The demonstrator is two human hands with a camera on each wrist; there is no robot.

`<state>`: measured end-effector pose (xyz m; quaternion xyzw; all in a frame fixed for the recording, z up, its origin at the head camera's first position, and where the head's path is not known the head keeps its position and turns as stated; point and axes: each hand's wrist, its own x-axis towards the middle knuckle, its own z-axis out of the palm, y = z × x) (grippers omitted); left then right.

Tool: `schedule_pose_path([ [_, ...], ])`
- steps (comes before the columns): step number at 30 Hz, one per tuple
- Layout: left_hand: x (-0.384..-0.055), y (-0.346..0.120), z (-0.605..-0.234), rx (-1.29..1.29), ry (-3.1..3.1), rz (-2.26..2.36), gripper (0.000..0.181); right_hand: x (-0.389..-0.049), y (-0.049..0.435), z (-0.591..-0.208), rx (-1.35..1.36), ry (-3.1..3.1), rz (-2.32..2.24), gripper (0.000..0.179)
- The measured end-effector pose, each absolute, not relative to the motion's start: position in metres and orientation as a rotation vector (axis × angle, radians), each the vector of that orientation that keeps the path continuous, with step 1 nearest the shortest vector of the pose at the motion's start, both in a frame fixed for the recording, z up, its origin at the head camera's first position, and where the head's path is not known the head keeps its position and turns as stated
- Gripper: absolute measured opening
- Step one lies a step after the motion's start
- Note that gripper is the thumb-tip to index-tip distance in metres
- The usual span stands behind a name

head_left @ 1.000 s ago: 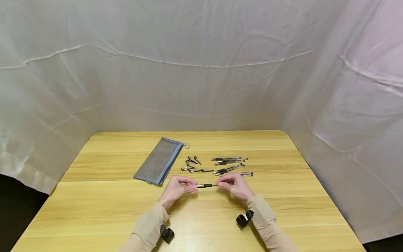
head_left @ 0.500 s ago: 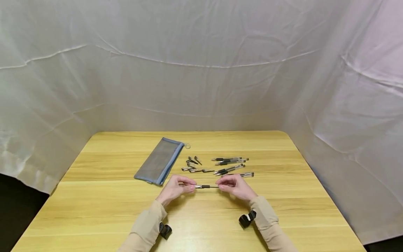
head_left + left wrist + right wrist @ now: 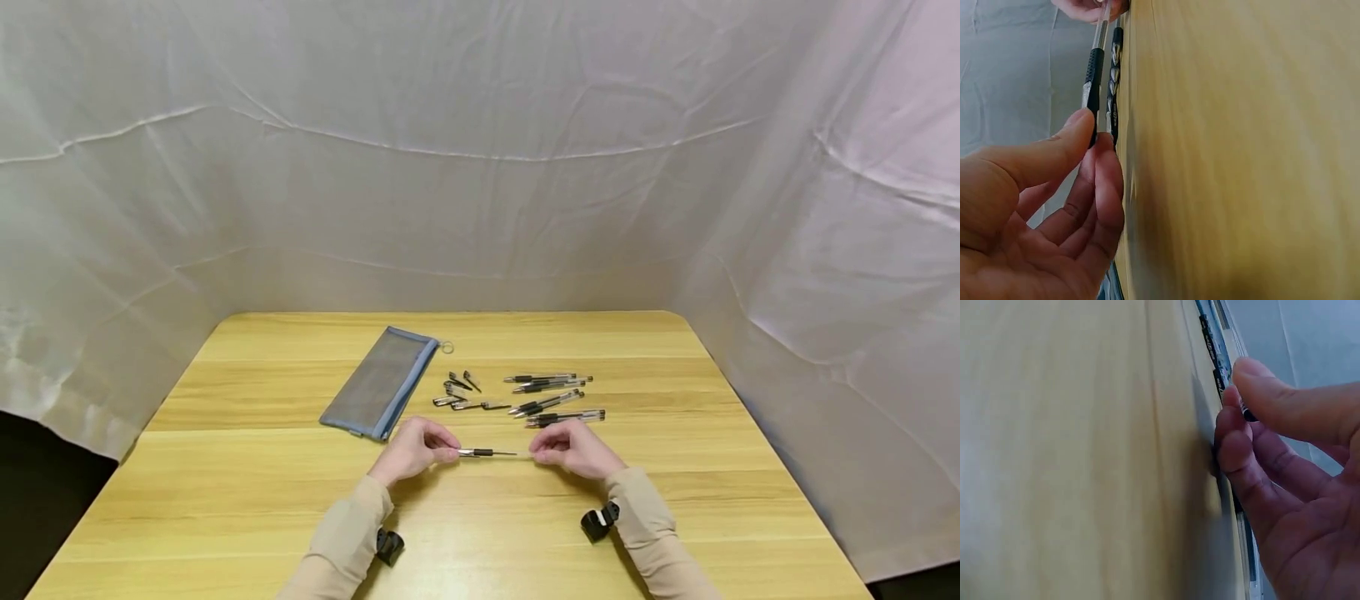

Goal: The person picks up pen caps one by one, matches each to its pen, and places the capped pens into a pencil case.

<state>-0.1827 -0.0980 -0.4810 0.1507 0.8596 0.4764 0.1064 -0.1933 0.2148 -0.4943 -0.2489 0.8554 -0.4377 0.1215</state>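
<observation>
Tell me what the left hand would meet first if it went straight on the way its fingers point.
Most likely the bare right hand, which faces the left hand along the line of the slim black-and-clear pen that the left hand pinches; exact depth is unclear.

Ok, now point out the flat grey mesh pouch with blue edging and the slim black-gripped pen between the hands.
Grey mesh pouch with blue edging (image 3: 377, 383), head view: middle of the mesh.
Slim black-gripped pen (image 3: 483, 452), head view: its black grip.
</observation>
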Motion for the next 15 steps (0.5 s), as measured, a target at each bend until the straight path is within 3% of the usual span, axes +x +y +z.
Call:
schedule_pose_path([
  [15,-0.1811,-0.101,-0.4806,0.514,2.557,1.314,0.006,-0.1931,0.2195,-0.4926,-0.812,2.542,-1.167,0.009],
])
